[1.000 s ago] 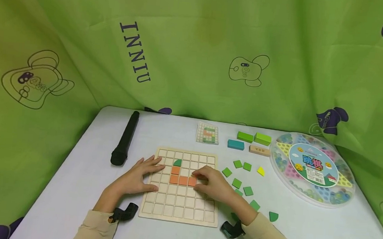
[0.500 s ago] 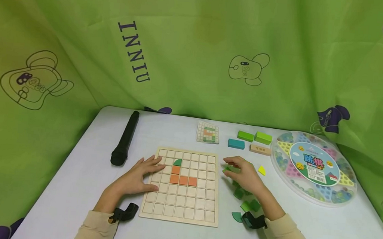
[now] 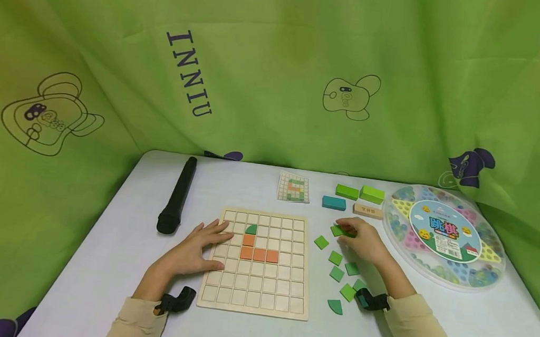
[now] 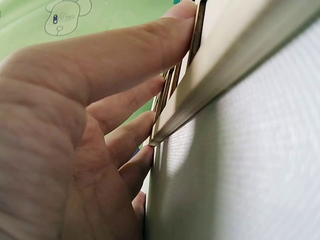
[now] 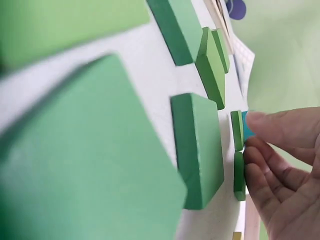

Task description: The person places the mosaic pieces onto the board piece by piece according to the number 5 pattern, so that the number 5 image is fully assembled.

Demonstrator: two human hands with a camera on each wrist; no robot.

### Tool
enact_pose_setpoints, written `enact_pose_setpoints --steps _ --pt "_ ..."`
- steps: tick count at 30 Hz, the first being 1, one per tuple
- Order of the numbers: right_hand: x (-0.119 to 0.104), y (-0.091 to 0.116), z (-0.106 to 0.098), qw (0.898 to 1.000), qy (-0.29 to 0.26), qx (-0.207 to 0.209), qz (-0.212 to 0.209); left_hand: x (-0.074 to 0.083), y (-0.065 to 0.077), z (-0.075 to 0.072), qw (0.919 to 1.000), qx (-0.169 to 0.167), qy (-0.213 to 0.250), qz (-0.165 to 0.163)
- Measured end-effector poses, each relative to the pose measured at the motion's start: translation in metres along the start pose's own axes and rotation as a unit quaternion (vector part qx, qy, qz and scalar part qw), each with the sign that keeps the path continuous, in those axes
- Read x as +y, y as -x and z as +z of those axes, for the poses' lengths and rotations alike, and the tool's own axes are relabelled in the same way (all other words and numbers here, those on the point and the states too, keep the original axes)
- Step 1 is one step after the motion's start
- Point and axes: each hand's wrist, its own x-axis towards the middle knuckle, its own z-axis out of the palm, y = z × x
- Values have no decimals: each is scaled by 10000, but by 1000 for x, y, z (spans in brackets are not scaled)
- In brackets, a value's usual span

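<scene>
A wooden grid board (image 3: 256, 262) lies on the table. It holds several orange square tiles (image 3: 259, 254) and a green quarter-round tile (image 3: 251, 229). My left hand (image 3: 192, 249) rests with spread fingers on the board's left edge; the left wrist view shows thumb and fingertips at the rim. To the right of the board, my right hand (image 3: 361, 240) reaches over a green square tile (image 3: 336, 231), thumb and fingers apart around it. A second green tile (image 5: 240, 176) lies by those fingers in the right wrist view. I cannot tell whether the fingertips touch either tile.
Loose green tiles (image 3: 336, 273) and a dark green quarter-round (image 3: 335, 306) lie right of the board. Behind are a pattern card (image 3: 293, 187), wooden blocks (image 3: 334, 203) and a round Chinese checkers box (image 3: 445, 238). A black microphone (image 3: 177, 195) lies at left.
My right hand has left the third orange tile on the board and moved right to the loose green tiles, then farther back. The left hand has stayed put.
</scene>
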Motion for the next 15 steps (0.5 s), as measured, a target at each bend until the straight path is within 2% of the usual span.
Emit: enact_pose_setpoints --steps 11,15 --pt "1 -12 1 9979 626 -18 -161 2 0 -2 10000 -25 -12 -37" --pt "0 -12 3 9978 623 67 -232 2 0 -1 10000 -46 -32 -56"
